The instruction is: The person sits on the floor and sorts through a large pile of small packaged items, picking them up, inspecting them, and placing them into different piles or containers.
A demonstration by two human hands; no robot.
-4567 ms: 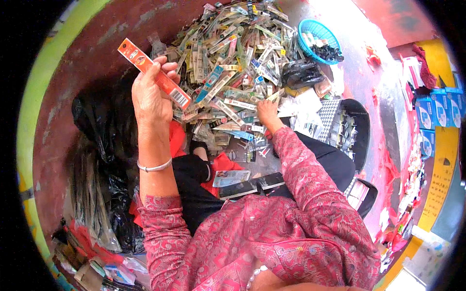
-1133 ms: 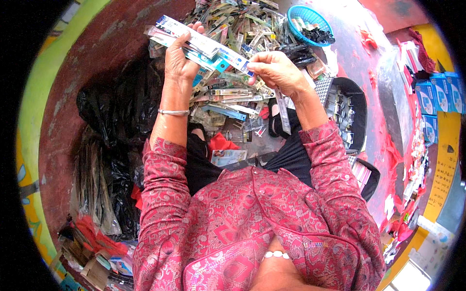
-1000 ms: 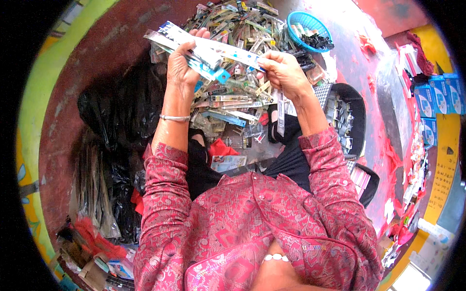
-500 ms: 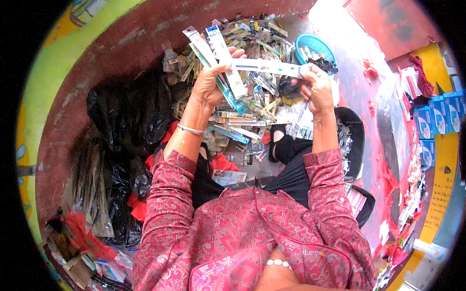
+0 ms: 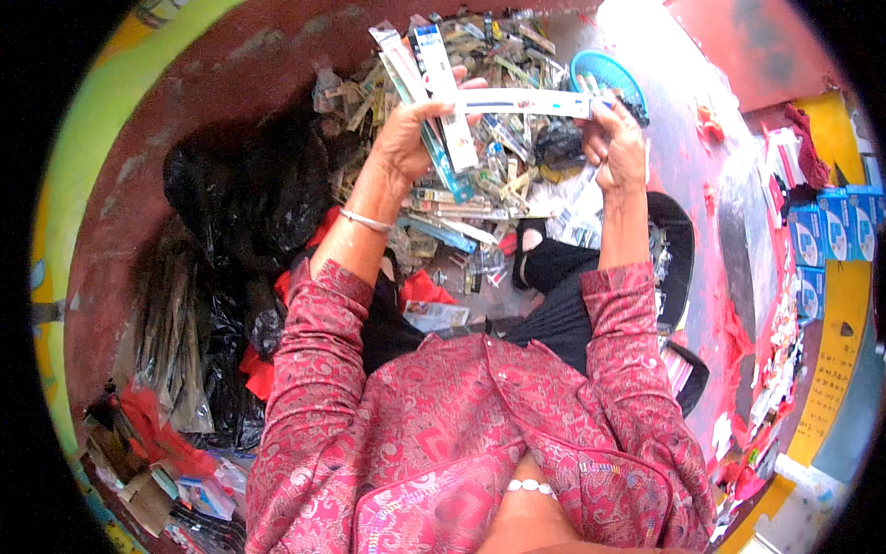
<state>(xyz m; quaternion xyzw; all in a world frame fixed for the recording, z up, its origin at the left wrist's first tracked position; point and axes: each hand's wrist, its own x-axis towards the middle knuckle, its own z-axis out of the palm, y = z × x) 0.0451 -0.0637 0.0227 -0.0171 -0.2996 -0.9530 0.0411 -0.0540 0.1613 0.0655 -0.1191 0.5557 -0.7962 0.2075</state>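
Left hand (image 5: pixel 406 140) pinches fanned slim packets (image 5: pixel 456 138); right hand (image 5: pixel 621 148) grips a white strip (image 5: pixel 531 102) (best kept level, unbent)

Your shirt (image 5: pixel 434 425) is crimson with pale paisley swirls, your trousers (image 5: pixel 561 316) black. Your long packet (image 5: pixel 521 101) is white with blue marks; your blue-topped packet (image 5: pixel 438 74) is mainly white. The basket (image 5: pixel 609 63) looks bright blue, the plastic bag (image 5: pixel 245 208) black.

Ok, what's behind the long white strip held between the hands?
Around the long white strip, a heap of slim packets shows, with a black plastic bundle below its right part and a blue basket by its right end. What the strip itself crosses is hidden.
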